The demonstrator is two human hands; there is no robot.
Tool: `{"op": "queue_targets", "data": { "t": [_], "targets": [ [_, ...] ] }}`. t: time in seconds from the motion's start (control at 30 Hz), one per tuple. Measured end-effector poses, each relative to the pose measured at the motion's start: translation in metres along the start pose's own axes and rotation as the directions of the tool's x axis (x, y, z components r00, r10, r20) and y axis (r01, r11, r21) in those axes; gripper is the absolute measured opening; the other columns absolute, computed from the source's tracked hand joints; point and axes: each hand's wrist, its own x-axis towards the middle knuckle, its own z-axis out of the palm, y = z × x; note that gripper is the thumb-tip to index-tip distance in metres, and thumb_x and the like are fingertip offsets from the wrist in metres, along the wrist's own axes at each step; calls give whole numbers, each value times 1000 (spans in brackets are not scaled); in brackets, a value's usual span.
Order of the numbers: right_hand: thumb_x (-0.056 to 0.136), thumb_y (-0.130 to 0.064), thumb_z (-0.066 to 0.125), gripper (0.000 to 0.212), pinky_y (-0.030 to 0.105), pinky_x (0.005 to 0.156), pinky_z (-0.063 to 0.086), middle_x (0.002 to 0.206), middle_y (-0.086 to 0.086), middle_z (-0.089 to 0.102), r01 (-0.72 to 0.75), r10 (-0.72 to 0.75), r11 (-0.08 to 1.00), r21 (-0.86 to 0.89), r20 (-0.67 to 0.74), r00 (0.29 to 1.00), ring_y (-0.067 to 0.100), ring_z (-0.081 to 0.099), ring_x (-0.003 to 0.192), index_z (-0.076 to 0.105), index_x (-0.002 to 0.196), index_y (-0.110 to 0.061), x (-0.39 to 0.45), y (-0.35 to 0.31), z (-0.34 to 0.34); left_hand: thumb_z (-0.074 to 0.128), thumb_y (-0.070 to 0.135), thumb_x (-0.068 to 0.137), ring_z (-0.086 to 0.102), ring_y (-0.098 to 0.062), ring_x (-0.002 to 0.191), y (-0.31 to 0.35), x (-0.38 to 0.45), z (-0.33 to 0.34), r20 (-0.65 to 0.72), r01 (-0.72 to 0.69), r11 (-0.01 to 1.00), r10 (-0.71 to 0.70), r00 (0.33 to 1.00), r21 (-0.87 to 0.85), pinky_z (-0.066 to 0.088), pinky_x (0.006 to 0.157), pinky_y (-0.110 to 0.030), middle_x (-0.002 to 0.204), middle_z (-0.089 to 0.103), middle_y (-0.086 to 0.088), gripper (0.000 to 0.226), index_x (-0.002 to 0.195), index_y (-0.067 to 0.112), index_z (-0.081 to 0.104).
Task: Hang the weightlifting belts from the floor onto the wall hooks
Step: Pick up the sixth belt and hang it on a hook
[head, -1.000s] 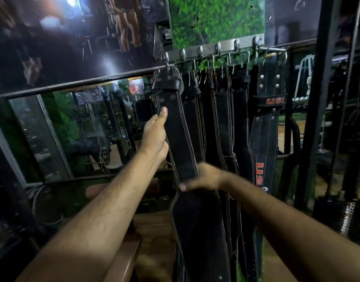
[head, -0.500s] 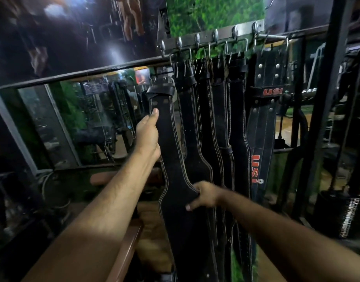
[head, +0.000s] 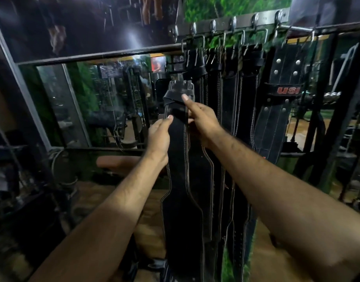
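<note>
Weightlifting belt [head: 176, 159] in black leather with pale stitching hangs upright between the person's two hands, its buckle end [head: 180, 89] below the leftmost hook [head: 183, 44] of the metal hook rail [head: 226, 22] and not on it. The left hand [head: 159, 137] grips the belt's left edge just under the buckle, fingers curled round the strap. The right hand [head: 201, 121] holds the right edge at the same height, its forefinger stretched up to touch the keeper loop [head: 175, 96], the other fingers closed on the leather.

By the look of it the task is well along. A row of hung belts [head: 228, 94] already fills the hooks to the right, packed close and touching one another, and the wide studded belt [head: 283, 92] hangs at the far right. What seems left for this one is to lift the buckle onto the free hook. Whether more belts lie on the floor cannot be told; the floor beneath is mostly hidden by arms and leather.

The only writing that reads is "USI" in red on the studded belt's band. Other lettering is too blurred.
</note>
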Motion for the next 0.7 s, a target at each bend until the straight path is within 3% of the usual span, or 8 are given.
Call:
{"op": "queue_targets", "data": {
  "t": [0.1,0.2,0.3,0.4,0.47,0.53,0.6,0.7],
  "targets": [
    [90,-24,76,29,29,59,59,85,11,74,17,-18,1000,-25,-54,998,17,71,65,69,103,1,16,1,4,53,11,103,73,-8,75,-3,6,-11,103,-3,996,-6,995,89,58,73,-22,80,78,2,19,95,8,70],
    [90,-12,75,34,29,62,61,91,16,74,51,-60,993,-110,-83,995,19,72,70,65,113,12,26,7,6,57,13,101,69,-9,70,-3,19,-26,200,-31,968,-20,980,249,55,65,-22,77,74,0,20,90,1,68],
    [90,-9,74,26,31,67,61,98,12,74,59,-70,987,-149,-66,995,22,73,82,66,113,0,34,9,10,65,22,96,67,-11,66,10,46,-38,140,-79,954,39,989,290,49,54,-22,77,72,-2,16,84,12,66],
    [90,-7,74,25,29,65,60,99,11,73,70,-84,972,-225,-54,995,21,72,83,63,112,-1,44,8,21,65,40,95,74,-24,90,30,79,-41,150,-113,964,79,986,239,56,72,-33,98,79,-7,24,93,18,74],
    [91,-6,72,21,25,58,57,92,10,69,97,-113,967,-235,-57,992,17,70,75,61,107,-2,53,7,31,60,47,97,75,-31,93,38,98,-38,163,-99,971,64,985,217,60,79,-45,98,79,-13,38,95,12,76],
    [93,-11,71,16,26,52,56,83,3,68,112,-134,962,-249,-72,988,12,68,65,58,102,-9,61,6,41,58,46,99,72,-34,84,41,113,-36,129,-69,980,45,991,186,60,74,-46,96,76,-20,45,96,2,71],
    [94,-19,71,17,29,48,55,77,0,68,120,-162,951,-287,-129,978,11,68,59,56,94,-14,71,5,47,58,40,100,64,-30,79,40,124,-33,131,-86,987,68,989,137,56,70,-43,90,69,-17,36,92,6,68],
    [80,-46,81,39,42,54,60,85,0,69,79,-248,876,-476,-304,920,17,70,71,55,92,-21,85,7,49,58,37,101,62,-24,73,35,134,-32,147,-138,988,126,981,76,52,68,-39,78,65,-9,31,79,16,63]
  ]
}}
